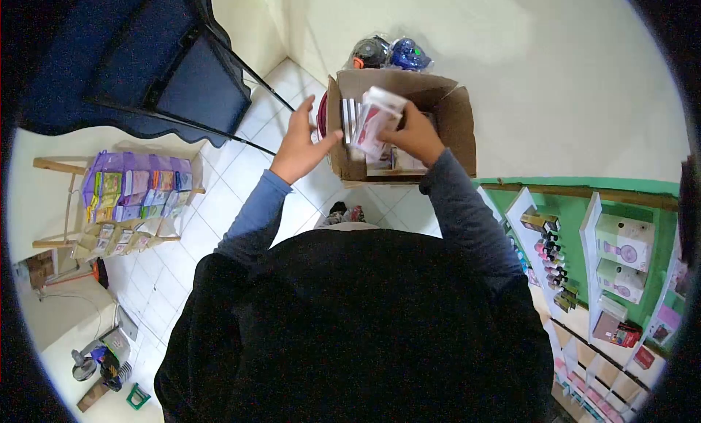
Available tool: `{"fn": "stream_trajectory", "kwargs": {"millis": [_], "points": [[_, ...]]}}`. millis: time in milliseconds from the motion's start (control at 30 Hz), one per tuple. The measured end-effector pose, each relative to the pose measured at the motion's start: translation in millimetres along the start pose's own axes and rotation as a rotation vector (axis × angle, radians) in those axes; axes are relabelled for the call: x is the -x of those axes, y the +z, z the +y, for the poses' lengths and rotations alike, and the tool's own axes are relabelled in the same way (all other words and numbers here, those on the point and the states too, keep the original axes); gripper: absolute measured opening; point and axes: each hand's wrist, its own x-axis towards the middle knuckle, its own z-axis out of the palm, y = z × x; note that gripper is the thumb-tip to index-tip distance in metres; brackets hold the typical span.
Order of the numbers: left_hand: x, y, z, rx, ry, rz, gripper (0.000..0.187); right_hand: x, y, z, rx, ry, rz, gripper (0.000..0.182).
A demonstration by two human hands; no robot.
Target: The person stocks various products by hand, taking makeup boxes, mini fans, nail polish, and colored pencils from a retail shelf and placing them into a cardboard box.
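Observation:
My right hand (418,137) grips a small white box (378,120) with a red and pink print, its thumb across the front. The box is tilted and a little blurred, above the opening of a brown cardboard carton (458,135). Inside the carton, several thin white boxes (350,118) stand in a row on the left, and more packs lie partly hidden under my right hand. Just left of the carton, my left hand (301,144) is raised with its fingers apart and nothing in it.
Behind the carton sit a black plastic-wrapped bundle (370,52) and a blue one (410,54). A dark blue awning (146,65) hangs upper left. A purple pocket rack (135,178) stands left. Green-backed shelves (590,211) with bottles and boxes line the right.

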Motion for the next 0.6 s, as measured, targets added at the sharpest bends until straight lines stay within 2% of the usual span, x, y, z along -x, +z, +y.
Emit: {"fn": "stream_trajectory", "kwargs": {"millis": [67,100,133,167,200,300,400,500,600], "points": [[3.2,4.3,-5.2,0.102,-0.038,-0.086,0.082,-2.0,13.9,-9.2,0.243,0.083,-0.065,0.070],[5.1,6.2,-2.6,0.153,-0.058,-0.129,0.081,-2.4,23.7,-6.8,0.298,0.052,-0.075,0.070],[5.6,5.2,1.0,0.170,-0.173,-0.207,0.078,-3.0,34.7,0.2,0.353,0.020,-0.087,0.070],[5.6,8.8,-3.0,0.181,-0.130,-0.210,0.078,-3.9,42.7,0.4,0.409,-0.012,-0.098,0.071],[5.4,13.7,-9.8,0.193,-0.086,-0.211,0.077,-6.8,49.6,-0.5,0.413,0.070,-0.178,0.076],[4.3,17.2,-12.8,0.245,-0.038,-0.208,0.077,-5.4,58.0,0.2,0.357,0.112,-0.105,0.080],[0.4,15.3,-7.2,0.277,-0.047,-0.236,0.077,-6.4,54.5,1.8,0.269,0.134,-0.156,0.086],[-2.5,15.3,-9.0,0.216,-0.032,-0.235,0.077,-7.8,53.3,5.5,0.138,0.018,-0.225,0.091],[-3.0,18.9,-16.2,0.192,0.003,-0.221,0.078,-12.1,48.4,8.7,0.127,-0.057,-0.285,0.087]]}}
